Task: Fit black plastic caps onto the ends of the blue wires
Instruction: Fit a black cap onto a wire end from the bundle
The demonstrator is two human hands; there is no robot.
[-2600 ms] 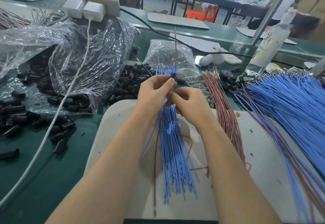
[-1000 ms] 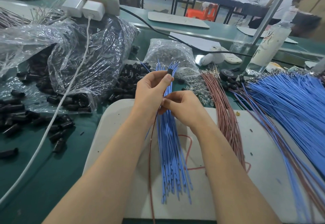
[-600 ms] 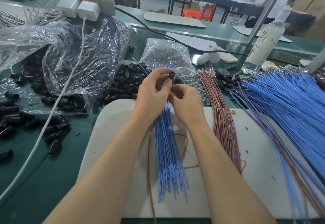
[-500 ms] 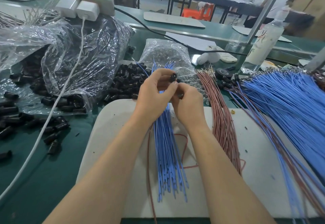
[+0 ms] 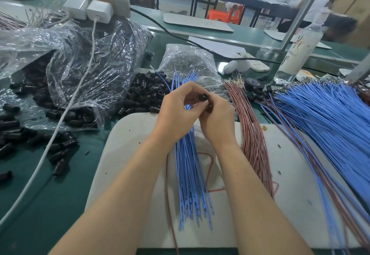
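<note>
Left hand (image 5: 178, 112) pinches one small black plastic cap (image 5: 203, 96) between thumb and forefinger, above the far edge of the white rounded board (image 5: 124, 154) on the green worktop (image 5: 50, 204). The cap is a short, glossy tube with its round end turned upward. Right hand (image 5: 217, 120) has its fingers curled, tips pressed against the cap; cannot tell what they grip. The bundle of thin blue wires (image 5: 189, 174) runs from under both hands down the board, near ends fanned and uneven. The loose pile of black caps (image 5: 144, 94) lies just left of the hands. Pinkish-brown wires (image 5: 252, 134) lie to the right.
</note>
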